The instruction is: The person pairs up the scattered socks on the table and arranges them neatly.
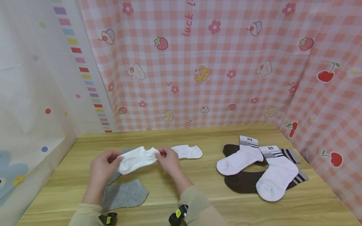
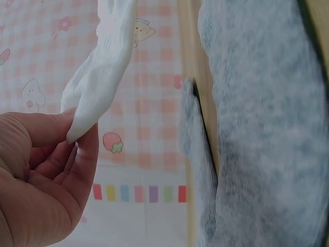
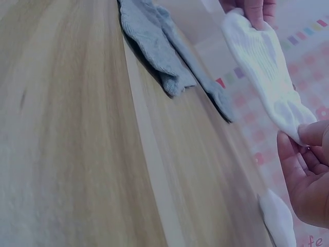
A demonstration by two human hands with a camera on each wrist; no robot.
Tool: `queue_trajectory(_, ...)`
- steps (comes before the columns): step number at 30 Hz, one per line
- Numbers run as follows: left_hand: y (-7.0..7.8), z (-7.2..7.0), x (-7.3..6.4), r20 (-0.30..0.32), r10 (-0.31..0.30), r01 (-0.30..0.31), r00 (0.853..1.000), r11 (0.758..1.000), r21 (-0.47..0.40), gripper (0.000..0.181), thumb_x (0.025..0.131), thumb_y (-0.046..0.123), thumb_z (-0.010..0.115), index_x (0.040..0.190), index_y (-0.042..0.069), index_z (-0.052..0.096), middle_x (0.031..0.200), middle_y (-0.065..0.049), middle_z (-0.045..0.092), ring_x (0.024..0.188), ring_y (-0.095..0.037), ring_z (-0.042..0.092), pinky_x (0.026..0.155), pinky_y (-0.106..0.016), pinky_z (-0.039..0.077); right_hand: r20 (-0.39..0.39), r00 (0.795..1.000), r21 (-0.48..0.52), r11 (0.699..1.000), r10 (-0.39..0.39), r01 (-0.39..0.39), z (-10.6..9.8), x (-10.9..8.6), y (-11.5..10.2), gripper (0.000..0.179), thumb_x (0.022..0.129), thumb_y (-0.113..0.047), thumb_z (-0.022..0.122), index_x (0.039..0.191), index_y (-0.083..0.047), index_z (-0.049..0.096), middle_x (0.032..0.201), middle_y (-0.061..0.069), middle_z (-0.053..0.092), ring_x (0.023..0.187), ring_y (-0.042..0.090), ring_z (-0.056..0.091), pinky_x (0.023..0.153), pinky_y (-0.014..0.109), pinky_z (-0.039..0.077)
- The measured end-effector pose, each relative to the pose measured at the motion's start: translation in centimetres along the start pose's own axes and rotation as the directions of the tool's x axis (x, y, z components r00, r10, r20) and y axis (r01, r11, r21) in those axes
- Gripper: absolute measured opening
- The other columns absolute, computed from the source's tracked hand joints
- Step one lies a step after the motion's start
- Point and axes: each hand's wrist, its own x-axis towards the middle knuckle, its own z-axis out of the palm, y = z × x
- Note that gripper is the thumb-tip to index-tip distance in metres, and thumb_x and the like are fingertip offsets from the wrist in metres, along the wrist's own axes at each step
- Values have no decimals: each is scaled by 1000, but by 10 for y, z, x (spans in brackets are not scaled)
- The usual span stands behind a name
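Two light sleeves, the left one [image 1: 86, 216] and the right one [image 1: 200, 205], come in at the bottom, each with a black strap [image 1: 178, 215] that has a yellow sticker. Past the sleeves are the two hands. The left hand [image 1: 103, 168] pinches one end of a white sock [image 1: 139, 160] between thumb and fingers. The right hand [image 1: 170, 160] pinches the other end. So the sock is right between the hands, stretched out sideways and held up above the table [image 1: 198, 196]. In the left wrist view you can see the pink wall behind it.

On the table, a grey sock [image 1: 124, 196] lies close to the person, near the left arm. Well over to the right, a white sock with dark stripes [image 1: 277, 175] lies on top of a brown sock [image 1: 245, 182]. A bit farther off, another grey sock [image 1: 114, 178] is partly hidden behind the left hand and the held sock. On the right, a second striped white sock [image 1: 240, 159] lies over another brown sock [image 1: 230, 149]. Grey ends with black stripes [image 1: 301, 179] poke out beside this pile. A plain white sock [image 1: 188, 152] lies just past the right hand.

At the very back hangs a pink checked cloth [image 1: 181, 56] with strawberries, cupcakes, flowers and little animals.
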Motion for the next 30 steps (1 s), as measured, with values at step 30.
queue_trajectory(30,25,34,4,-13,81,-82,997,990,-118,10,89,9,73,96,3,74,87,-9,71,79,-23,63,69,-33,50,53,984,-191,966,-168,175,-54,1,11,7,89,-6,70,93,0,69,83,6,69,72,11,63,67,23,53)
